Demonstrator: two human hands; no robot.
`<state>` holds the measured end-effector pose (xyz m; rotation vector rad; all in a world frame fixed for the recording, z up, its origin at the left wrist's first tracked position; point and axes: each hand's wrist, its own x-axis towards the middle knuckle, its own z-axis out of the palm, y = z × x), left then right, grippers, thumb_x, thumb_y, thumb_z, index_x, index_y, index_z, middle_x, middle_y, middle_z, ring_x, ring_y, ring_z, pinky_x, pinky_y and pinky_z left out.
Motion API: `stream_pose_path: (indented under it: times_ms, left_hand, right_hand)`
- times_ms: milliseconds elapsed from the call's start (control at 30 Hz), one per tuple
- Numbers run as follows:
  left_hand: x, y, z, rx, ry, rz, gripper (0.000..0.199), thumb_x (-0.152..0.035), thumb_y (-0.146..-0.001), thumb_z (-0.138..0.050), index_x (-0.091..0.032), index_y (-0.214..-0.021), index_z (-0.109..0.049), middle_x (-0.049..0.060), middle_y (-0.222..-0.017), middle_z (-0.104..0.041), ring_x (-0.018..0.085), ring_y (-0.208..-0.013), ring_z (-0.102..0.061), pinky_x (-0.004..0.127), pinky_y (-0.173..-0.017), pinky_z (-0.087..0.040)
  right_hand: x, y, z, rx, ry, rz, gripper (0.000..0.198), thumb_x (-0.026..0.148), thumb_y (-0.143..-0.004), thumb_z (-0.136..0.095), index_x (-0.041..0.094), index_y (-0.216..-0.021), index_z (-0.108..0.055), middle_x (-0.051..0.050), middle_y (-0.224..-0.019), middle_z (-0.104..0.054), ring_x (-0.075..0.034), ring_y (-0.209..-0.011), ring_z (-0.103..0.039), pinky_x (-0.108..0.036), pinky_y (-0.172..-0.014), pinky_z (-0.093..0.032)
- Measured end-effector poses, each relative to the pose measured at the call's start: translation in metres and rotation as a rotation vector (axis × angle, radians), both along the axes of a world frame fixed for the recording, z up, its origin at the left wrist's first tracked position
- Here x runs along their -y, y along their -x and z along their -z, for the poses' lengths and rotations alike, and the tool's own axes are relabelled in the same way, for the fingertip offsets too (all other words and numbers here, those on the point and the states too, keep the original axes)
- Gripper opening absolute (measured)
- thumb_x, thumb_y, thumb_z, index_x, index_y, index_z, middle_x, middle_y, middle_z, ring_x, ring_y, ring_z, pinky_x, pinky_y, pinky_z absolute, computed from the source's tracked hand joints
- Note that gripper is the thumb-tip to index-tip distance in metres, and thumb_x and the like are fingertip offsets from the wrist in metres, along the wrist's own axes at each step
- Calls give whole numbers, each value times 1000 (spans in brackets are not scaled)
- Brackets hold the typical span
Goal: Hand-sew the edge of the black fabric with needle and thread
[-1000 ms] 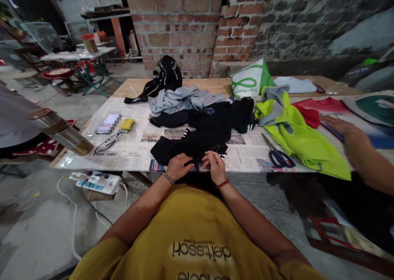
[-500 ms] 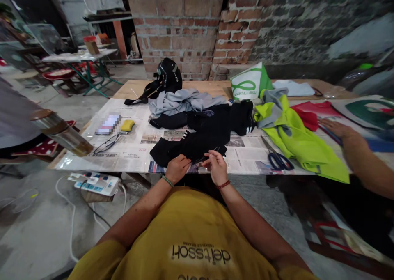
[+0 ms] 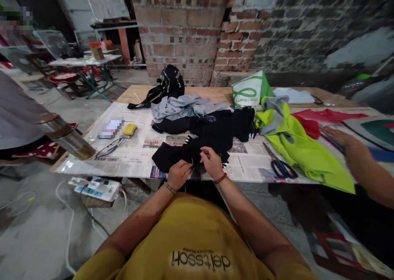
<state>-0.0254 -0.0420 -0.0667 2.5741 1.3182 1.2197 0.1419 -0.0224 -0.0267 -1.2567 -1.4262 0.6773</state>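
Observation:
My left hand (image 3: 179, 175) is closed at the front edge of the table, its fingers pinching the near edge of a black garment (image 3: 212, 134) with white stripes. A thin, pale needle-like sliver (image 3: 192, 162) stands up beside those fingertips. Just to the right, my right hand (image 3: 211, 161) is raised over the cloth with its fingers curled together; what they hold is too small to make out. Blue-handled scissors (image 3: 281, 168) lie right of the garment, next to a neon yellow-green garment (image 3: 303, 148).
Newspaper under clear plastic covers the table. Grey cloth (image 3: 187, 105), a black bag (image 3: 170, 83) and a green-white bag (image 3: 250, 90) lie behind. Leftward are a phone (image 3: 111, 128), yellow sponge (image 3: 130, 129), glasses (image 3: 109, 147) and a bottle (image 3: 69, 136). Another person's hand (image 3: 337, 136) rests at right.
My right hand has lifted away from the cloth's edge and its fingers have curled in. My left hand stays at the black garment. The view has tilted slightly upward.

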Motion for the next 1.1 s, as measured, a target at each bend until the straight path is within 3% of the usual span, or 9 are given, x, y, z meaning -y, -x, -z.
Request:
stream_pose_path:
  times_ms: [67, 167, 300, 433, 567, 1100]
  left_hand:
    - [0, -1, -1, -16, 9, -11, 20, -20, -87, -47, -18, -95, -65, 5, -83, -60, 12, -76, -58, 22, -70, -50]
    - [0, -2, -2, -55, 8, -30, 20, -19, -87, -46, -18, -94, -65, 4, -82, -61, 12, -73, -58, 22, -67, -49]
    - [-1, -4, -1, -70, 40, -53, 20, -18, -86, -47, -19, -97, -64, 4, -83, -61, 12, -75, -58, 23, -69, -49]
    - [-2, -5, 0, -79, 63, -57, 19, -17, -84, -50, -20, -97, -64, 3, -83, -62, 12, -75, -59, 22, -69, -48]
    - [-2, -6, -3, -86, 92, -58, 16, -19, -85, -51, -19, -93, -65, 3, -82, -62, 12, -75, -58, 22, -69, -48]
    - [-2, -7, -7, -105, 131, -19, 15, -25, -86, -52, -20, -86, -67, 3, -75, -61, 12, -72, -57, 23, -69, -46]
  right_hand:
    - [-2, 0, 15, -49, 116, 11, 19, 28, -76, -50, 20, -90, -59, 0, -72, -62, -10, -46, -52, -24, -47, -45]
    - [2, -3, 29, -68, 146, -15, 15, 28, -73, -53, 21, -84, -61, 1, -70, -62, -10, -48, -54, -25, -51, -46]
    - [7, -5, 24, -31, 96, -93, 13, 26, -71, -56, 22, -78, -66, -2, -77, -62, -12, -56, -56, -26, -56, -47]
    - [10, -4, 15, 72, 5, -207, 13, 24, -73, -57, 23, -77, -70, -3, -79, -64, -15, -74, -59, -29, -70, -47]
    - [12, -2, 14, 122, -7, -298, 13, 26, -75, -58, 23, -81, -70, -2, -80, -65, -15, -76, -59, -29, -72, -46]
    - [11, 1, 20, 178, 6, -197, 14, 32, -76, -55, 24, -69, -64, -1, -69, -64, -16, -67, -57, -28, -66, -43]
